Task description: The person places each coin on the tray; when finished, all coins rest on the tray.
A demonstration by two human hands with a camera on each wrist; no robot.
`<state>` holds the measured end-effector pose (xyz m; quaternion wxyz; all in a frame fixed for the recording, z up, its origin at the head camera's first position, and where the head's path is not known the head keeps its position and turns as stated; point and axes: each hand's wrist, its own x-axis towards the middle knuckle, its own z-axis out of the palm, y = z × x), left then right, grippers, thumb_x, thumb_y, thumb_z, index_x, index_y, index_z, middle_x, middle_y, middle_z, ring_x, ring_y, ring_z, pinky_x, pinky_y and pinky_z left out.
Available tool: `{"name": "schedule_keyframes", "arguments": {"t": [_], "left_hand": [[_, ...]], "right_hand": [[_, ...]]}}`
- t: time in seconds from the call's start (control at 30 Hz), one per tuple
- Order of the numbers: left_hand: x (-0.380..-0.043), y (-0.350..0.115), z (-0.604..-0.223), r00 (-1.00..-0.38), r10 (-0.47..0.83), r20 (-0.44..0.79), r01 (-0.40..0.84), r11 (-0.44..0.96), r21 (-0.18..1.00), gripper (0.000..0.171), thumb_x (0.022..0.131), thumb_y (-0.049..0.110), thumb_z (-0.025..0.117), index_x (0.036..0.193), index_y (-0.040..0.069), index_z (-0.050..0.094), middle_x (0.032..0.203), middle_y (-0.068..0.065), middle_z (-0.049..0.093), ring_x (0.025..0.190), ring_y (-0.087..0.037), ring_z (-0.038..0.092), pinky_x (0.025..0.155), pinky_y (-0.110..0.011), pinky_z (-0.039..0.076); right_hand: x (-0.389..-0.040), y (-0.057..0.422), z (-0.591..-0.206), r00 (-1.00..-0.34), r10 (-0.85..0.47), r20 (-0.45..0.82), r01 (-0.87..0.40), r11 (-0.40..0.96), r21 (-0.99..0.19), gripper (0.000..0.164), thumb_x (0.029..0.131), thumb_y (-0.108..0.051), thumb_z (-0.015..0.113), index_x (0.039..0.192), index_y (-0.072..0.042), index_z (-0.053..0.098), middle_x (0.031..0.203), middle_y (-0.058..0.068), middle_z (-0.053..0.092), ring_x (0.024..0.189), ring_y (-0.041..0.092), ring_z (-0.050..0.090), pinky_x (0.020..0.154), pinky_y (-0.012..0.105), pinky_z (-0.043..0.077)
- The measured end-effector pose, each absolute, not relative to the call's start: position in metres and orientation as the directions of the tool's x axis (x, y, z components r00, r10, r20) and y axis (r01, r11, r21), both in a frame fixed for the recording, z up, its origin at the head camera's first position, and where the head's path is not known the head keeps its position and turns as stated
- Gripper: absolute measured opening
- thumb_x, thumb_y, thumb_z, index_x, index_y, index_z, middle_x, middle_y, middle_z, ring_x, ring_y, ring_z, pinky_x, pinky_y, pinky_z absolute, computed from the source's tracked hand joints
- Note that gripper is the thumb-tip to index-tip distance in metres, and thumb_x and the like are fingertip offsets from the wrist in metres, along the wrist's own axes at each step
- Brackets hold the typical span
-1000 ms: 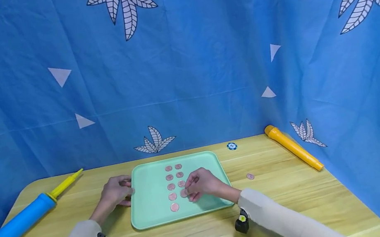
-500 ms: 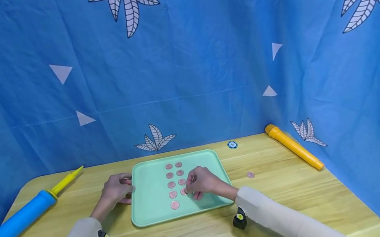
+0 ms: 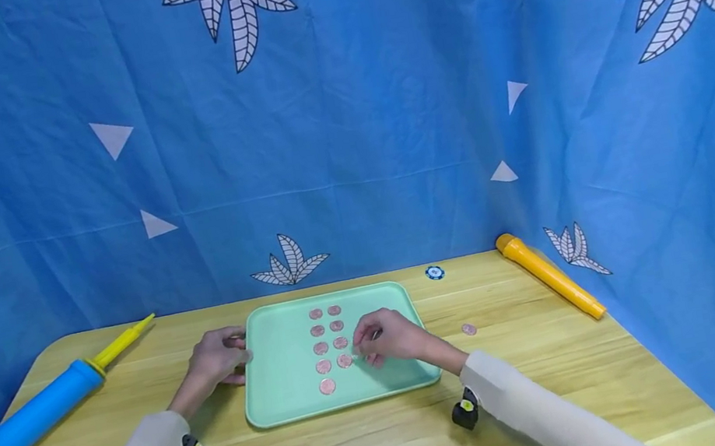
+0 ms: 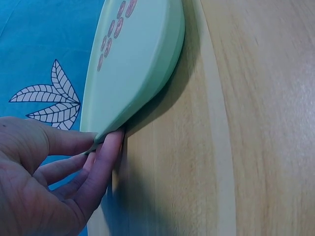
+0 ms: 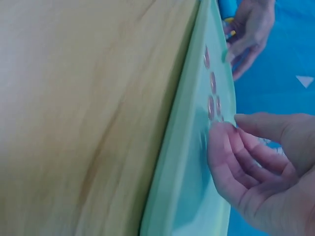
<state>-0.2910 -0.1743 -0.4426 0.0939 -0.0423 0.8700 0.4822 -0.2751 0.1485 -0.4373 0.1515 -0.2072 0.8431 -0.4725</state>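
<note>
A mint-green tray [image 3: 283,370] lies on the wooden table, bearing copper-coloured coins [image 3: 321,348] in two columns. My left hand [image 3: 213,360] grips the tray's left edge; in the left wrist view the thumb is on top of the rim [image 4: 98,137] and the fingers are beneath. Over the tray, just right of the right column, hovers my right hand [image 3: 387,338], its fingers loosely bent and nothing seen between them. Closest to its fingertips is the front coin [image 3: 344,361] of that column. In the right wrist view the right hand [image 5: 261,172] partly hides the coins.
One more coin [image 3: 469,329] lies on the table right of the tray. Behind it is a blue-and-white poker chip [image 3: 434,272]. An orange microphone-shaped stick [image 3: 551,276] lies at the right edge, a blue and yellow hand pump [image 3: 35,419] at the left. A blue curtain [image 3: 343,138] hangs behind.
My right hand has let go of the front coin in the right column and drawn slightly to the right, leaving that coin fully visible. The left hand stays at the tray's edge.
</note>
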Motion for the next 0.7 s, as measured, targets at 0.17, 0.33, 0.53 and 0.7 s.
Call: {"name": "schedule_keyframes", "arguments": {"t": [0.17,0.33,0.53,0.7], "left_hand": [[-0.291,-0.174,-0.442,-0.978,0.015,-0.209,-0.169,0.534,0.829,0.057,0.093,-0.004,0.065,0.147,-0.01,0.05,0.128,-0.032,0.061,0.09,-0.025,0.072,0.061,-0.032,0.066],[-0.291,-0.175,-0.444,-0.977,0.021,-0.21,-0.167,0.531,0.831,0.058,0.093,-0.004,0.065,0.148,-0.01,0.049,0.129,-0.031,0.06,0.091,-0.025,0.071,0.062,-0.032,0.066],[-0.291,-0.176,-0.445,-0.979,0.028,-0.203,-0.158,0.527,0.835,0.058,0.093,-0.003,0.065,0.148,-0.01,0.049,0.129,-0.032,0.06,0.09,-0.024,0.071,0.062,-0.033,0.066],[-0.291,-0.175,-0.444,-0.978,0.027,-0.206,-0.161,0.531,0.832,0.057,0.094,-0.003,0.065,0.148,-0.01,0.049,0.129,-0.031,0.06,0.091,-0.025,0.071,0.062,-0.032,0.066]], "right_hand": [[-0.279,0.169,-0.434,-0.866,-0.499,-0.022,-0.244,0.46,-0.854,0.012,0.101,0.004,0.06,0.108,0.011,0.068,0.094,0.023,0.07,0.075,0.037,0.073,0.066,0.039,0.066],[-0.282,0.192,-0.431,-0.857,-0.515,0.008,-0.276,0.446,-0.851,0.016,0.1,0.005,0.061,0.112,0.014,0.065,0.098,0.025,0.069,0.077,0.046,0.071,0.068,0.047,0.066],[-0.283,0.223,-0.43,-0.867,-0.497,0.043,-0.289,0.429,-0.856,0.02,0.1,0.003,0.062,0.115,0.015,0.063,0.102,0.025,0.068,0.088,0.049,0.068,0.073,0.05,0.066],[-0.284,0.254,-0.433,-0.861,-0.505,0.055,-0.312,0.441,-0.841,0.023,0.099,0.005,0.063,0.119,0.015,0.062,0.115,0.031,0.066,0.103,0.044,0.066,0.084,0.036,0.065]]}}
